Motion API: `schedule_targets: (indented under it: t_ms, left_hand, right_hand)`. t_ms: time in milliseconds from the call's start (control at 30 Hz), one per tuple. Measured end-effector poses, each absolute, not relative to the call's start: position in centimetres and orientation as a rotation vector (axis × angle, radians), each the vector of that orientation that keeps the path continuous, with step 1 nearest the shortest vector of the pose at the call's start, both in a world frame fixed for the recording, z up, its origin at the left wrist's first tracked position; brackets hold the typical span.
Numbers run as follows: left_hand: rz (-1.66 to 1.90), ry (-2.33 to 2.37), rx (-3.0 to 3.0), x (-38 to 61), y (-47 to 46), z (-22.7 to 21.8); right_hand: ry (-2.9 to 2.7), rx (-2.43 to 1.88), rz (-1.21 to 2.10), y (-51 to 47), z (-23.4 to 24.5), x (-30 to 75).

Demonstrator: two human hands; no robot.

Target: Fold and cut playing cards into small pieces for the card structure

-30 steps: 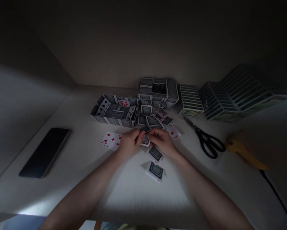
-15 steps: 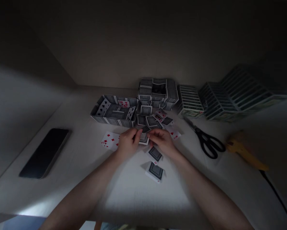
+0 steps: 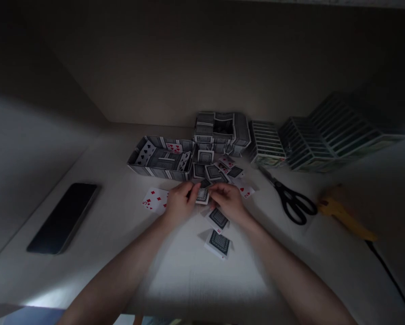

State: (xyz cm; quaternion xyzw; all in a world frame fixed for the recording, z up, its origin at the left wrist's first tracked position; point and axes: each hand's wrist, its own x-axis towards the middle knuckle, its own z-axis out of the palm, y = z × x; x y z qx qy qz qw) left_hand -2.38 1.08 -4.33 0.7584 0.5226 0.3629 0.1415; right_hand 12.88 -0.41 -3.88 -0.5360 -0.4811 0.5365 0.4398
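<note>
A small folded playing card (image 3: 202,195), patterned back up, is held between my two hands above the table. My left hand (image 3: 182,201) is closed on its left side, thumb on top. At its right edge, my right hand (image 3: 227,198) pinches it with thumb and fingers. Beside my left hand lies a five of diamonds (image 3: 155,199), partly covered by that hand. Just below my right hand are two folded cards, an upper one (image 3: 218,219) and a lower one (image 3: 218,243). Several more small folded cards (image 3: 216,172) lie in a loose pile beyond my hands.
Behind the hands stand an open box made of cards (image 3: 165,172) and a larger card-built structure (image 3: 222,131). To the right are striped card stacks (image 3: 268,142), black-handled scissors (image 3: 292,203) and a yellow glue gun (image 3: 346,214) with a cord. A phone (image 3: 63,219) lies left.
The fingers of my right hand have curled slightly at the card's right edge. My left hand and the card are nearly where they were; the whole view has shifted very slightly.
</note>
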Motion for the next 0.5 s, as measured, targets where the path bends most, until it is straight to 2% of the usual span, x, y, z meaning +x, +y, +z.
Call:
schedule_targets:
  t_ms: [500]
  left_hand:
    - [1.03, 1.493, 2.099, -2.38, 1.3, -4.4]
  right_hand:
    - [-1.161, -1.239, 1.398, -0.1, -4.18, 13.05]
